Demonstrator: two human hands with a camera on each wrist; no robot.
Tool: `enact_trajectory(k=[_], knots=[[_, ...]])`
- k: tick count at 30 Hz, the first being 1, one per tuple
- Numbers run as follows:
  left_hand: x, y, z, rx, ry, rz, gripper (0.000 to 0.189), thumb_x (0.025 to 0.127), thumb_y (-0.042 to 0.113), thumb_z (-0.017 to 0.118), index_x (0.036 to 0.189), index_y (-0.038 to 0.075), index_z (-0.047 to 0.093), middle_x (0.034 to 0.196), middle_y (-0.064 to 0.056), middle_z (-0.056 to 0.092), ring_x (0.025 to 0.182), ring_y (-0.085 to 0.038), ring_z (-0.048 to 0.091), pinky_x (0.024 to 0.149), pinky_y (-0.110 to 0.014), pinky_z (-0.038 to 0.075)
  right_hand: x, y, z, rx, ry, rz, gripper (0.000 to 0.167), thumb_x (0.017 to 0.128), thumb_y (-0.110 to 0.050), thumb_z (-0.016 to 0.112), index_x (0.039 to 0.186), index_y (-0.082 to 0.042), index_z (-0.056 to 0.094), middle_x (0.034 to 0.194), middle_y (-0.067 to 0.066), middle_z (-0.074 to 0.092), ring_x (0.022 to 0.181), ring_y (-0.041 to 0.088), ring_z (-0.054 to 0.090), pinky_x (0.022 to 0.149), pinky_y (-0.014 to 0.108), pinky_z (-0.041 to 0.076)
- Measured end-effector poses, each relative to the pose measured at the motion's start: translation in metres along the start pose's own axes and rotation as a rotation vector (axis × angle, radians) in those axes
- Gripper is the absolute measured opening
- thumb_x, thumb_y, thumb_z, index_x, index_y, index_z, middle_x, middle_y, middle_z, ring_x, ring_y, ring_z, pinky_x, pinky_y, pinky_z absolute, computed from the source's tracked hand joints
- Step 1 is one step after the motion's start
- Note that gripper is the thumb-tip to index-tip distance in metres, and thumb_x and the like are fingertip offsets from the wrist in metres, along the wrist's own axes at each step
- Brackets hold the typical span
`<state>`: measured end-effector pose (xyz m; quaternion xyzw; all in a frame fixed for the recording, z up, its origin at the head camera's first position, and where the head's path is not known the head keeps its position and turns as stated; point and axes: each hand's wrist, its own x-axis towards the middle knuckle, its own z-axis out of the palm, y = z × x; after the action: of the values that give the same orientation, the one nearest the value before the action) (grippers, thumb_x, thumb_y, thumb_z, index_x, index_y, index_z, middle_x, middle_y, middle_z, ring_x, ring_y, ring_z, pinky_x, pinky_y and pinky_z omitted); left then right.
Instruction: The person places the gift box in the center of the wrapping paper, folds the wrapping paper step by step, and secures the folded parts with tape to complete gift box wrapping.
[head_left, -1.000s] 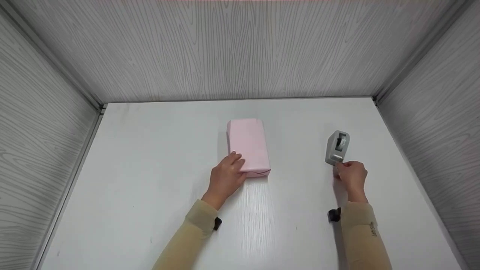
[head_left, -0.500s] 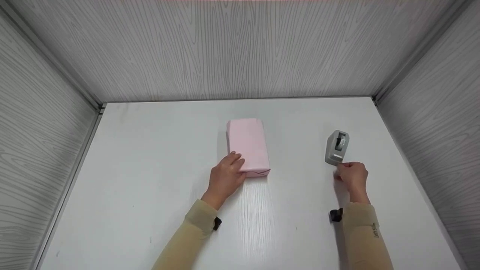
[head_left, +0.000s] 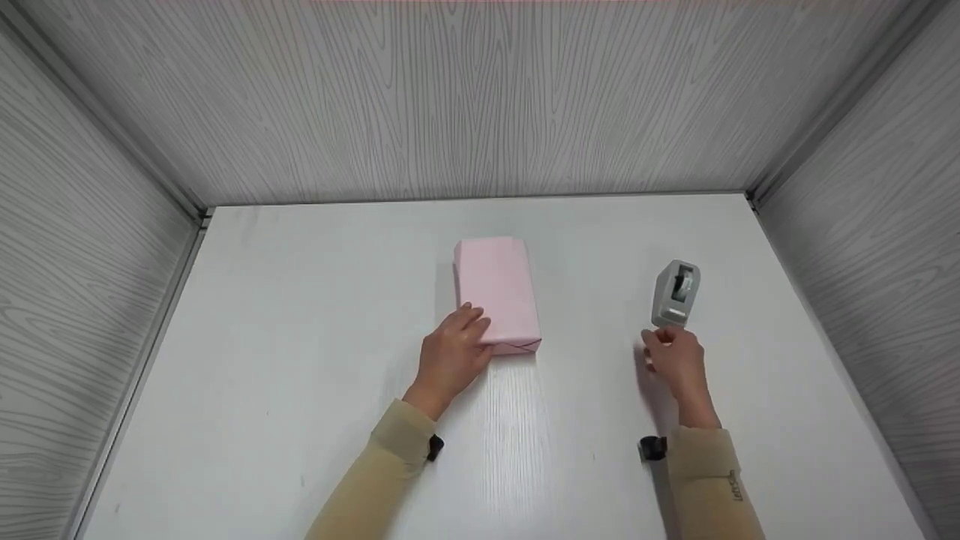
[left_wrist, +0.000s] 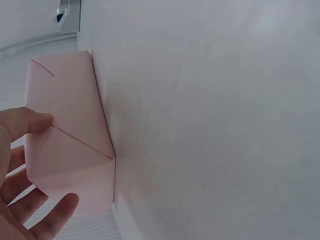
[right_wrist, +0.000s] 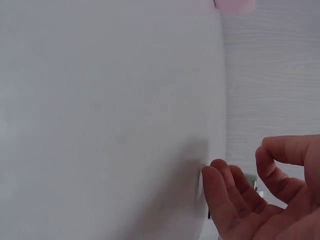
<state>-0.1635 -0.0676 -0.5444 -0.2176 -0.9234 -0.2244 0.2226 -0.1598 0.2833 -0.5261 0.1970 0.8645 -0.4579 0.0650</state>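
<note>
A box wrapped in pink paper lies flat on the white table, its folded end facing me. My left hand grips its near left corner, and in the left wrist view the thumb presses on the folded paper flaps. Over to the right stands a grey tape dispenser. Just in front of it is my right hand. Thumb and index finger meet in a pinch in the right wrist view, on what seems a small piece of clear tape, barely visible; the other fingers are loosely bent.
The white table is bounded by grey wood-grain panels at the back and on both sides. A wide stretch of table separates the pink box from the dispenser. A small black wrist camera sits at the right cuff.
My right hand has come away from the dispenser's front end, moving left and slightly toward me, fingers still pinched. The left hand and the pink box have stayed in place.
</note>
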Motion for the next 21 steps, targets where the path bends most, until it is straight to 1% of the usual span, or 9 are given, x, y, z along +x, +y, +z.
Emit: enact_trajectory(k=[3, 6, 11, 15, 18, 21], knots=[[0.000, 0.000, 0.000, -0.006, 0.003, 0.000, 0.033, 0.078, 0.019, 0.082, 0.107, 0.005, 0.074, 0.118, -0.010, 0.067, 0.118, -0.029, 0.060, 0.089, -0.038, 0.053, -0.004, -0.003, 0.014, 0.020, -0.069, -0.059, 0.033, 0.101, -0.029, 0.055, 0.109, 0.003, 0.061, 0.110, 0.020, 0.062, 0.090, 0.026, 0.066, 0.073, 0.033, 0.056], [0.000, 0.000, 0.000, -0.011, 0.003, -0.004, 0.034, 0.077, 0.018, 0.082, 0.107, 0.005, 0.074, 0.118, -0.010, 0.067, 0.118, -0.029, 0.060, 0.088, -0.038, 0.053, -0.010, -0.008, 0.029, 0.066, -0.138, -0.120, 0.031, 0.100, -0.029, 0.058, 0.107, 0.000, 0.062, 0.113, 0.017, 0.061, 0.095, 0.027, 0.065, 0.077, 0.035, 0.056], [0.000, 0.000, 0.000, -0.009, 0.006, -0.003, 0.035, 0.076, 0.019, 0.083, 0.107, 0.005, 0.074, 0.118, -0.009, 0.067, 0.118, -0.028, 0.060, 0.089, -0.037, 0.053, -0.023, -0.019, 0.053, 0.128, -0.241, -0.218, 0.024, 0.098, -0.026, 0.062, 0.106, -0.004, 0.062, 0.107, 0.016, 0.063, 0.093, 0.026, 0.066, 0.076, 0.037, 0.056], [0.000, -0.001, 0.000, -0.009, 0.012, 0.001, 0.034, 0.076, 0.019, 0.083, 0.106, 0.005, 0.074, 0.118, -0.009, 0.067, 0.118, -0.028, 0.060, 0.090, -0.037, 0.052, -0.033, -0.027, 0.069, 0.172, -0.314, -0.285, 0.019, 0.097, -0.023, 0.064, 0.103, -0.006, 0.063, 0.102, 0.013, 0.063, 0.090, 0.026, 0.067, 0.075, 0.037, 0.057], [-0.001, 0.000, 0.000, -0.008, 0.009, 0.004, 0.035, 0.077, 0.019, 0.083, 0.107, 0.005, 0.074, 0.118, -0.009, 0.067, 0.118, -0.028, 0.060, 0.091, -0.037, 0.052, -0.039, -0.033, 0.080, 0.221, -0.387, -0.341, 0.018, 0.097, -0.021, 0.064, 0.103, -0.004, 0.062, 0.101, 0.012, 0.062, 0.090, 0.028, 0.067, 0.076, 0.041, 0.057], [-0.001, 0.000, -0.001, -0.002, -0.005, 0.005, 0.036, 0.077, 0.020, 0.083, 0.108, 0.005, 0.073, 0.119, -0.009, 0.066, 0.119, -0.028, 0.059, 0.092, -0.037, 0.052, -0.044, -0.037, 0.089, 0.272, -0.463, -0.392, 0.022, 0.097, -0.020, 0.064, 0.105, 0.000, 0.061, 0.101, 0.017, 0.061, 0.090, 0.034, 0.066, 0.077, 0.046, 0.056]])
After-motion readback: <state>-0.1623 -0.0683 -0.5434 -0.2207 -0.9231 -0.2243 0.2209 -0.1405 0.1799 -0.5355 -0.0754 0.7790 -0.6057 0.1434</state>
